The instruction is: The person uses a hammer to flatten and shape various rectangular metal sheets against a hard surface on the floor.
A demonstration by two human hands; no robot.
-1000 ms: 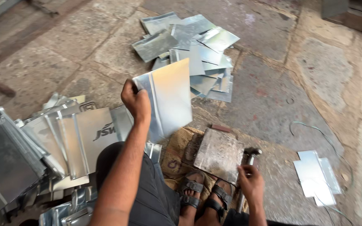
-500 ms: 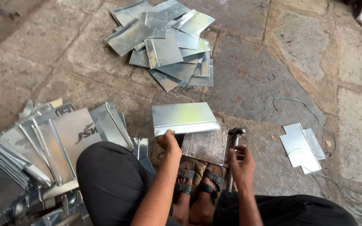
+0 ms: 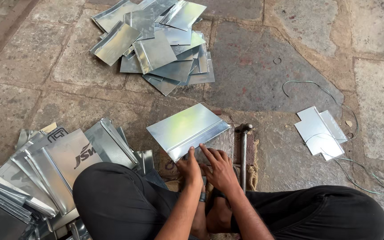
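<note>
I sit cross-legged on the stone floor, both forearms reaching forward from the bottom centre of the frame. My left hand is curled, its fingers pinching the near folded edge of a shiny rectangular galvanised metal sheet that lies in the middle of the frame. My right hand sits just beside it, touching it, with fingers spread and pressing down on the same edge and on the dull grey flat metal block under the sheet. The sheet is tilted, its far corner pointing to the upper left.

Just right of my right hand a steel hammer lies lengthwise, head away from me, close to the block but untouched. At lower left a stack of folded grey metal panels crowds against my left knee. At the top a loose pile of bent shiny sheets spreads wide, well apart from my hands. At right lie two small flat silver offcuts with thin green wire looped over them. Bare stone stays open between the sheet and the far pile.
</note>
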